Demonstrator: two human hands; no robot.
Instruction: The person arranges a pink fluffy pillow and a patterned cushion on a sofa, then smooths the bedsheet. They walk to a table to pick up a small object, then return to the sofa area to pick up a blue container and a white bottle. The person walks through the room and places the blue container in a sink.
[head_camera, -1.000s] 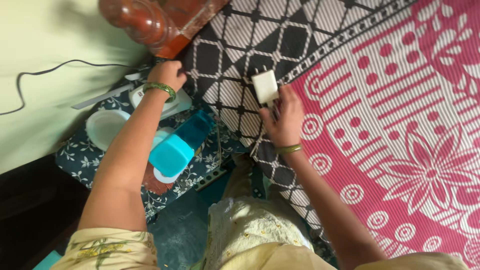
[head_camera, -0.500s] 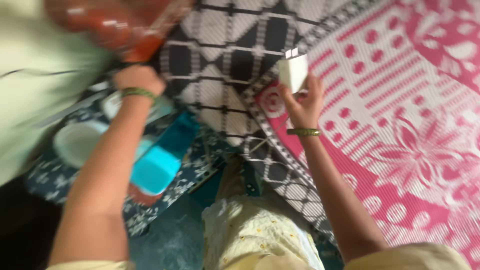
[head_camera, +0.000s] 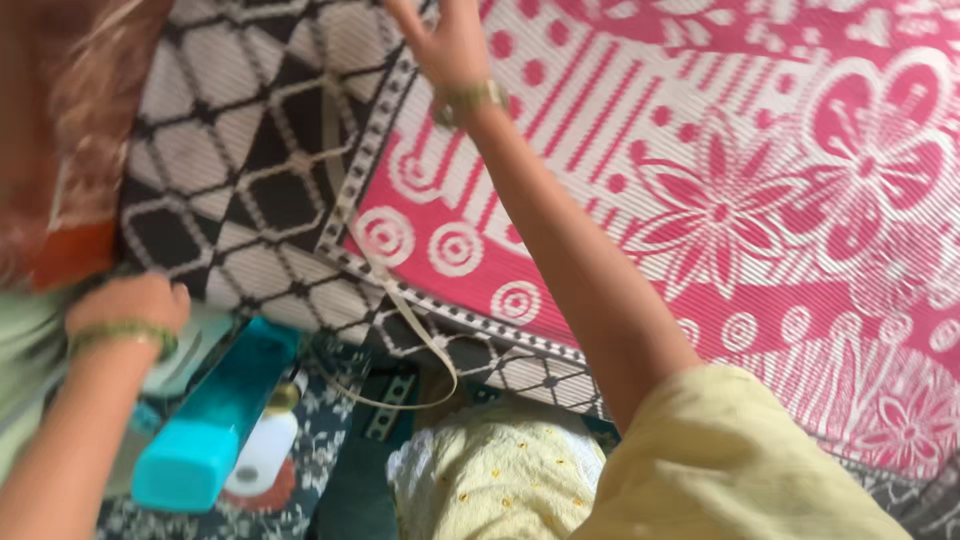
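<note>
My right hand (head_camera: 445, 45) is stretched far up over the pink and white patterned mat (head_camera: 760, 200). Its fingers are cut off by the top edge, so what it holds is hidden. A thin white cable (head_camera: 395, 300) trails from the black and white part of the mat down to a loop near my lap. My left hand (head_camera: 130, 305), with a green bangle, is curled into a fist at the mat's left edge, above a pale white object (head_camera: 185, 350). Just below it lies a teal bottle (head_camera: 215, 420) with a small white bottle (head_camera: 265, 450) beside it.
A blurred reddish-brown wooden shape (head_camera: 70, 130) fills the top left. Dark floral cloth (head_camera: 300, 490) lies under the bottles. My yellow sleeve (head_camera: 730, 460) and pale embroidered clothing (head_camera: 490, 480) cover the bottom middle.
The view swung right and down. My right hand rose to the top edge and the white charger block left the view. My left hand stayed by the bottles.
</note>
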